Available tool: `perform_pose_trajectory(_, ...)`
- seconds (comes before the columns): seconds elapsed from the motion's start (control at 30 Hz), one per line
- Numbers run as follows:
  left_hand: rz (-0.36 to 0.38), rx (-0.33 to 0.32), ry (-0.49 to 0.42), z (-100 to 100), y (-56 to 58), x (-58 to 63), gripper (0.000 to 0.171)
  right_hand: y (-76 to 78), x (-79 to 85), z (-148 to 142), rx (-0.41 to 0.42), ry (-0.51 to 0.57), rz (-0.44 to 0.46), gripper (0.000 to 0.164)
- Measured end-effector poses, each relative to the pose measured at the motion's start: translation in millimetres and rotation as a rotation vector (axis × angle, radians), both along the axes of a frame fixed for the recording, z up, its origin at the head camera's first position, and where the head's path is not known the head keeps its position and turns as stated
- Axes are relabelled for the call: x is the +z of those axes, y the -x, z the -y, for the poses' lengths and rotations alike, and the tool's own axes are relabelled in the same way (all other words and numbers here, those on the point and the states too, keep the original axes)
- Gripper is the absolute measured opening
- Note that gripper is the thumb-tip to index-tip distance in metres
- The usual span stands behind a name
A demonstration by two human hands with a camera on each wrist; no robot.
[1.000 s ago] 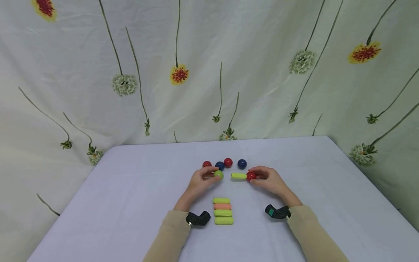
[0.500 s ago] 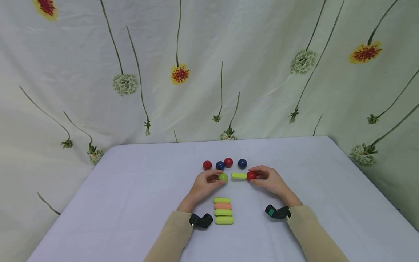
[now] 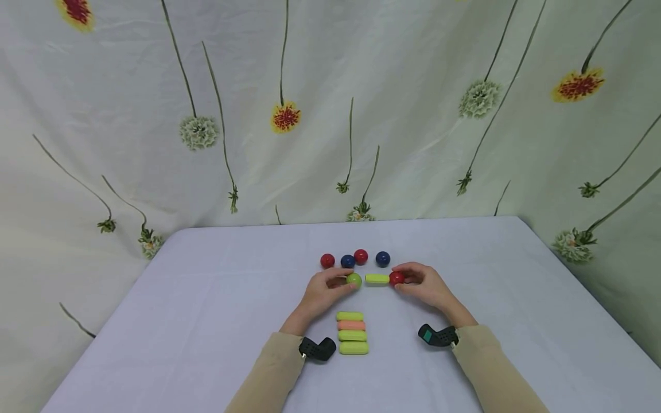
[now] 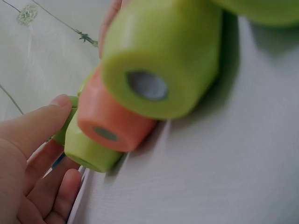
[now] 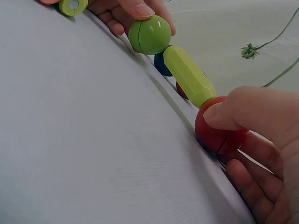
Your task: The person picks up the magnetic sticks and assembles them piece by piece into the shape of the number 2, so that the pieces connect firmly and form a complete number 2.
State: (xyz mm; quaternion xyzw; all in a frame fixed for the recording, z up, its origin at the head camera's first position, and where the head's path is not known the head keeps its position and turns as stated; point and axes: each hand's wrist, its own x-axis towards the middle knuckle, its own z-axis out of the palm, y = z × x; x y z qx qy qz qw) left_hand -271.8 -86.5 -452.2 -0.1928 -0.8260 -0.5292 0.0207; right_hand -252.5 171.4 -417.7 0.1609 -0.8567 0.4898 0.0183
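My left hand point(image 3: 320, 293) pinches a green ball point(image 3: 354, 280) between thumb and fingers. In the right wrist view that green ball point(image 5: 150, 35) sits close to the free end of a yellow-green rod point(image 5: 189, 77). The rod's other end meets a red ball point(image 5: 219, 126), which my right hand point(image 5: 261, 135) grips with thumb and fingers. Seen from the head, the rod point(image 3: 377, 279) lies level between both hands, and the red ball point(image 3: 396, 278) is at its right end. In the left wrist view the near rods hide most of the green ball.
Behind the hands stand two blue balls point(image 3: 383, 258) and two red balls point(image 3: 327, 261). Nearer me lies a column of several rods, one orange point(image 3: 352, 325) and the others yellow-green point(image 3: 353, 347). A white cloth covers the table point(image 3: 206, 298); a flowered curtain hangs behind.
My left hand has moved right with the green ball, bringing it toward the rod's left end. The right hand, rod and red ball have stayed nearly still.
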Motion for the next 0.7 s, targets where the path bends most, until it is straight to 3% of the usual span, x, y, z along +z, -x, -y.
perform_pose_trajectory(0.47,-0.011,0.009,0.011,-0.4,0.0,-1.7,0.037,-0.2,-1.2,0.4,0.013,-0.005,-0.015,0.034)
perform_pose_trajectory(0.7,-0.006,0.005,0.005,-0.1,0.0,-1.7,0.036,21.6,-32.5,-8.8,-0.004,0.000,-0.008,0.036)
